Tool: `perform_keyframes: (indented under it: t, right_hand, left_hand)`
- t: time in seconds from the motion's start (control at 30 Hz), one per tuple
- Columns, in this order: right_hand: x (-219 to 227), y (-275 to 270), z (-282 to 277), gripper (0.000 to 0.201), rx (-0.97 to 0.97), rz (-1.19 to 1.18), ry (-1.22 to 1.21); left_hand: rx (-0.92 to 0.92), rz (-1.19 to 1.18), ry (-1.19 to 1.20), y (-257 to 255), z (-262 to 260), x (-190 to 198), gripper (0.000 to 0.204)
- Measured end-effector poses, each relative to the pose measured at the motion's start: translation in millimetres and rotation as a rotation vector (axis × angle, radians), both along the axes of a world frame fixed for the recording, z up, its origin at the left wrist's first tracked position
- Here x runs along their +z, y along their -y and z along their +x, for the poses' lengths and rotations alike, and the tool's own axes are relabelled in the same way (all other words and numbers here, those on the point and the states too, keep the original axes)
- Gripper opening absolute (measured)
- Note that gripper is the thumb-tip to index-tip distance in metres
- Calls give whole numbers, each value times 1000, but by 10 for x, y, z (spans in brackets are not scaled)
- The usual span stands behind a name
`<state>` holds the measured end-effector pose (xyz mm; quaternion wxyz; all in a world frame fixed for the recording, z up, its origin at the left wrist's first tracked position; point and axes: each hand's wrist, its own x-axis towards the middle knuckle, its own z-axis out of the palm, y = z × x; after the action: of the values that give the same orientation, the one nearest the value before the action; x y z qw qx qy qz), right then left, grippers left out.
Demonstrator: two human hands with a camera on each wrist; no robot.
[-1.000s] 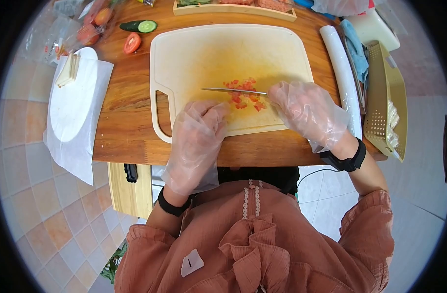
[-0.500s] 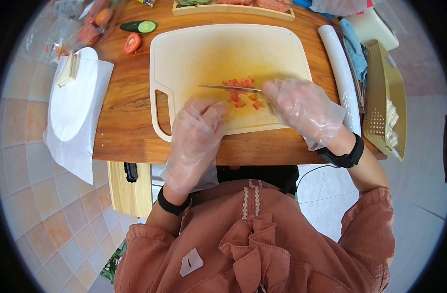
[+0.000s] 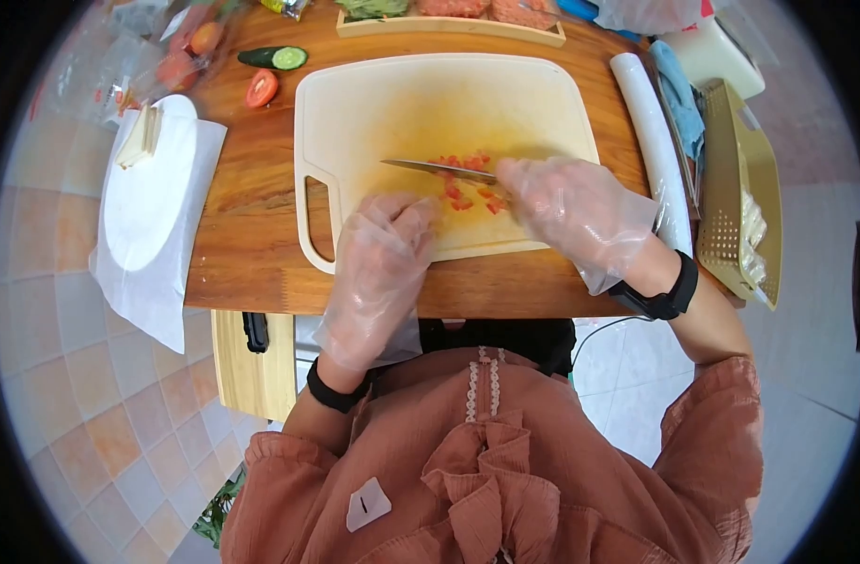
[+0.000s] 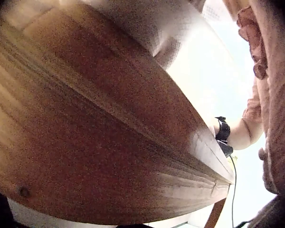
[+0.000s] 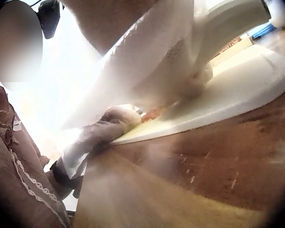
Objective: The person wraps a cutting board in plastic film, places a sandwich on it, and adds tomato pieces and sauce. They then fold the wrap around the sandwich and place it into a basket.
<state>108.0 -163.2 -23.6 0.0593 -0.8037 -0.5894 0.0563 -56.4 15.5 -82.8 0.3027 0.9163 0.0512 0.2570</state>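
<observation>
In the head view my right hand [image 3: 573, 195], inside a clear plastic glove, grips a knife [image 3: 435, 169] whose handle the hand hides. The blade points left, flat across a small heap of diced tomato [image 3: 460, 193] on the cream cutting board [image 3: 355, 103]. My left hand [image 3: 383, 258], also gloved, rests with loosely bent fingers on the board's front left part, just left of the tomato pieces. No thing shows between its fingers. The right wrist view has the left hand [image 5: 121, 118] low beside the red bits [image 5: 152, 115].
A cucumber piece [image 3: 272, 58] and a cut tomato [image 3: 262, 89] lie behind the board's left corner. Sandwich-like slices [image 3: 140, 139] sit on white paper [image 3: 148, 216] at left. On the right are a plastic-wrap roll [image 3: 657, 150] and a basket [image 3: 731, 188]; a wooden tray [image 3: 449, 28] stands behind.
My right hand and the knife have shifted slightly left, the blade tilting a little. The left hand stays in place. The view has moved slightly.
</observation>
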Motion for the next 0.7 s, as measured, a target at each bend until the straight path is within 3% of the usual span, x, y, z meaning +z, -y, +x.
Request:
perform_keyframes:
  t: [0.27, 0.33, 0.7]
  right_hand:
    - [72, 59, -26, 9, 6, -37, 112]
    - [57, 34, -38, 12, -45, -27, -13]
    - [73, 286, -255, 14, -245, 45, -123]
  left_hand:
    - [-14, 9, -21, 7, 8, 38, 21]
    - [-22, 9, -15, 9, 11, 17, 21]
    - [-7, -5, 11, 7, 3, -33, 23]
